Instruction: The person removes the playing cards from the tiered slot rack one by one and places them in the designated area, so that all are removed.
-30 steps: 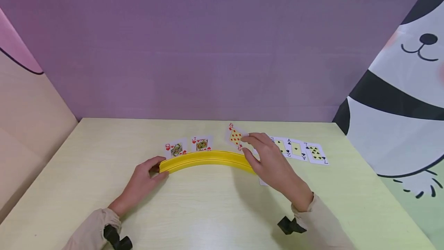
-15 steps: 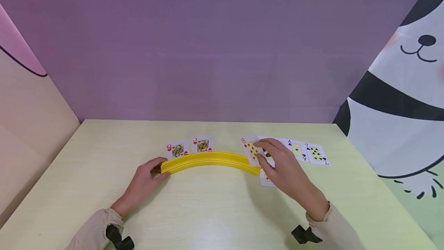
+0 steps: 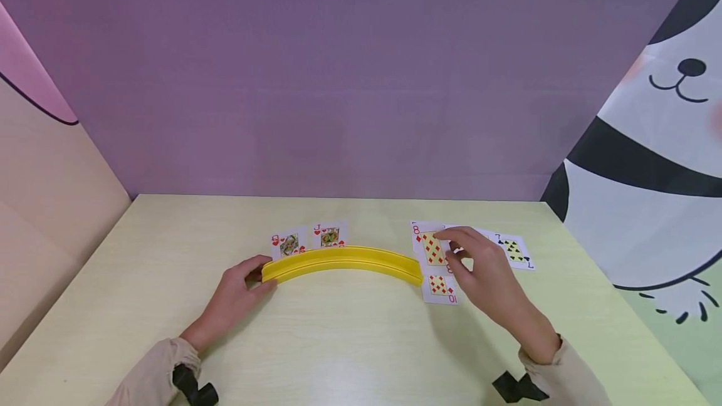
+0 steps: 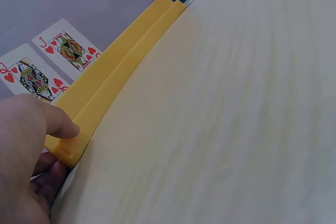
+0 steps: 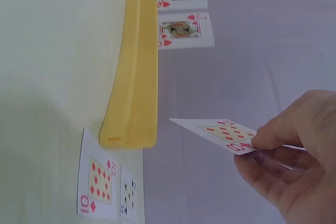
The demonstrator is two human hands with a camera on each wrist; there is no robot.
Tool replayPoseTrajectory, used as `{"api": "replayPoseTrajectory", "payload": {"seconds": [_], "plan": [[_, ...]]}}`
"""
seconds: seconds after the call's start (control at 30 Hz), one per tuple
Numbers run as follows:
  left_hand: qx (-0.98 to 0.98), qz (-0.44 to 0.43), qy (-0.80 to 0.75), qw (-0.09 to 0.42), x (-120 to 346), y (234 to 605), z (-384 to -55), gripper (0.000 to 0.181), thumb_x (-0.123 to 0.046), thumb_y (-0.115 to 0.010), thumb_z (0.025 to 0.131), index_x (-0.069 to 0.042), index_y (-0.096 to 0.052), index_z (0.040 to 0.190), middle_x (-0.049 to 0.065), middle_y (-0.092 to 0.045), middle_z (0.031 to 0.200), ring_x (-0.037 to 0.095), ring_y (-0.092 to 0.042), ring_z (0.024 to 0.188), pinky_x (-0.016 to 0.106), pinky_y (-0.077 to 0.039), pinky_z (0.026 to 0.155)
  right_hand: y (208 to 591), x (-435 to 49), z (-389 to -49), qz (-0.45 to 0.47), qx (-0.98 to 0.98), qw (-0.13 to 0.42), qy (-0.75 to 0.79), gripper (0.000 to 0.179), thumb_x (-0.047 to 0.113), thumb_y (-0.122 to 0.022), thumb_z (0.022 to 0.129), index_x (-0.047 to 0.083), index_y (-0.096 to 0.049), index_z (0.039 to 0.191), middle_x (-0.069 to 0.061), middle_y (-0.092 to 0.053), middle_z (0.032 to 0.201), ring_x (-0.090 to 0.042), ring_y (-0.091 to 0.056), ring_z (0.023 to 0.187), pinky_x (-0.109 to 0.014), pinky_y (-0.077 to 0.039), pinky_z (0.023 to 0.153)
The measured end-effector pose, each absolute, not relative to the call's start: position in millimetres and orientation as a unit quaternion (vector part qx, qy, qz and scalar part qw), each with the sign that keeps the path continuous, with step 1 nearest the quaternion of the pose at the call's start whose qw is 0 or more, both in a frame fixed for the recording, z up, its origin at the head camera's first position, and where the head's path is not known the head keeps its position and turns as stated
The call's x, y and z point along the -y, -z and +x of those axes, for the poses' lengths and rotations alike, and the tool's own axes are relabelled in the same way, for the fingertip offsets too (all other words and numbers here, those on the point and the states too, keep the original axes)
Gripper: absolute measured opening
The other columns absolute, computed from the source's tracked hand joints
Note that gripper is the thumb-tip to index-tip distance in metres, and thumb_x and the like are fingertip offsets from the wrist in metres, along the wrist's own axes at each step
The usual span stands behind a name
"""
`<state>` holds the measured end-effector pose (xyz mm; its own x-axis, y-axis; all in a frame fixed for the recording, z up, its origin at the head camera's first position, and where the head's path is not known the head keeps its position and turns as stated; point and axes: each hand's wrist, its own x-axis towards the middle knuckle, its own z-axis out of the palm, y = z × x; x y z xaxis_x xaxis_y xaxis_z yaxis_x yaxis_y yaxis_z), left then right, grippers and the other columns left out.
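Observation:
My left hand (image 3: pixel 234 290) grips the left end of a curved yellow card holder (image 3: pixel 344 257), thumb on its front side. The queen of hearts (image 3: pixel 289 244) and the jack of hearts (image 4: pixel 70 51) stand in its groove, faces toward me. My right hand (image 3: pixel 487 274) pinches the eight of diamonds (image 5: pixel 226 134) by its edge between thumb and fingers. That card is raised off the table, by the holder's right end. Below it in the head view, the ten of diamonds (image 3: pixel 439 287) lies face up on the table, its upper part covered.
Behind my right hand a row of face-up cards runs to the right, ending in the seven of clubs (image 3: pixel 514 250); the hand hides several of them. A black five (image 5: pixel 127 195) shows beside the ten in the right wrist view. A purple backdrop (image 3: pixel 338 80) rises behind the table.
My right hand has moved to the right with the eight of diamonds, from behind the holder to its right end, uncovering the ten of diamonds. My left hand has stayed on the holder.

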<state>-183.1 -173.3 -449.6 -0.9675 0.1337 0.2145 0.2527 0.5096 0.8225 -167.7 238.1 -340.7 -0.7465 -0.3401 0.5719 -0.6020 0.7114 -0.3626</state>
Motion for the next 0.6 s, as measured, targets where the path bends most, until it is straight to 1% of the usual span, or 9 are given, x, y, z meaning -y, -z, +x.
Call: {"api": "replayPoseTrajectory", "payload": {"seconds": [0.1, 0.2, 0.3, 0.43, 0.53, 0.6], "plan": [[0.867, -0.112, 0.482, 0.060, 173.7, 450.3, -183.6, 0.037, -0.006, -0.072, 0.089, -0.004, -0.064, 0.125, 0.010, -0.066, 0.118, 0.021, -0.062, 0.098, 0.031, -0.055, 0.088, 339.8, -244.8, -170.6, 0.254, 0.896, 0.244, -0.270, 0.037, -0.019, -0.065, 0.081, 0.001, -0.068, 0.112, -0.010, -0.067, 0.112, -0.018, -0.066, 0.085, -0.034, -0.059, 0.072], [0.867, -0.112, 0.483, 0.058, 173.3, 450.9, -183.9, 0.037, -0.006, -0.072, 0.089, -0.004, -0.064, 0.125, 0.010, -0.066, 0.118, 0.021, -0.061, 0.098, 0.030, -0.054, 0.088, 339.1, -252.9, -173.6, 0.245, 0.897, 0.253, -0.267, 0.036, -0.019, -0.065, 0.081, 0.001, -0.069, 0.110, -0.010, -0.068, 0.110, -0.020, -0.066, 0.084, -0.035, -0.059, 0.072], [0.866, -0.113, 0.483, 0.060, 173.1, 450.6, -184.0, 0.037, -0.006, -0.072, 0.089, -0.003, -0.064, 0.125, 0.010, -0.066, 0.118, 0.021, -0.061, 0.098, 0.030, -0.055, 0.087, 338.2, -261.2, -176.4, 0.234, 0.898, 0.260, -0.268, 0.033, -0.017, -0.065, 0.081, 0.002, -0.070, 0.108, -0.009, -0.069, 0.106, -0.020, -0.066, 0.082, -0.024, -0.058, 0.072], [0.865, -0.115, 0.486, 0.059, 173.6, 449.5, -183.7, 0.037, -0.006, -0.072, 0.090, -0.003, -0.063, 0.126, 0.011, -0.066, 0.119, 0.021, -0.061, 0.098, 0.029, -0.054, 0.087, 338.7, -272.6, -179.7, 0.214, 0.901, 0.266, -0.268, 0.026, -0.015, -0.066, 0.082, 0.002, -0.070, 0.102, -0.008, -0.070, 0.099, -0.020, -0.066, 0.078, -0.008, -0.049, 0.069], [0.865, -0.113, 0.485, 0.058, 173.7, 448.6, -182.9, 0.037, -0.006, -0.072, 0.090, -0.003, -0.063, 0.126, 0.011, -0.066, 0.119, 0.021, -0.061, 0.098, 0.028, -0.054, 0.087, 341.4, -282.1, -181.4, 0.197, 0.907, 0.263, -0.263, 0.022, -0.014, -0.067, 0.082, 0.002, -0.071, 0.097, -0.009, -0.071, 0.095, -0.019, -0.065, 0.076, -0.007, -0.047, 0.066], [0.867, -0.112, 0.483, 0.059, 173.3, 448.6, -182.5, 0.037, -0.006, -0.072, 0.089, -0.003, -0.064, 0.126, 0.011, -0.066, 0.118, 0.021, -0.061, 0.097, 0.028, -0.054, 0.086, 343.5, -289.0, -183.4, 0.189, 0.912, 0.258, -0.258, 0.019, -0.012, -0.067, 0.082, 0.001, -0.071, 0.095, -0.009, -0.071, 0.093, -0.017, -0.063, 0.074, -0.008, -0.047, 0.064]]}}
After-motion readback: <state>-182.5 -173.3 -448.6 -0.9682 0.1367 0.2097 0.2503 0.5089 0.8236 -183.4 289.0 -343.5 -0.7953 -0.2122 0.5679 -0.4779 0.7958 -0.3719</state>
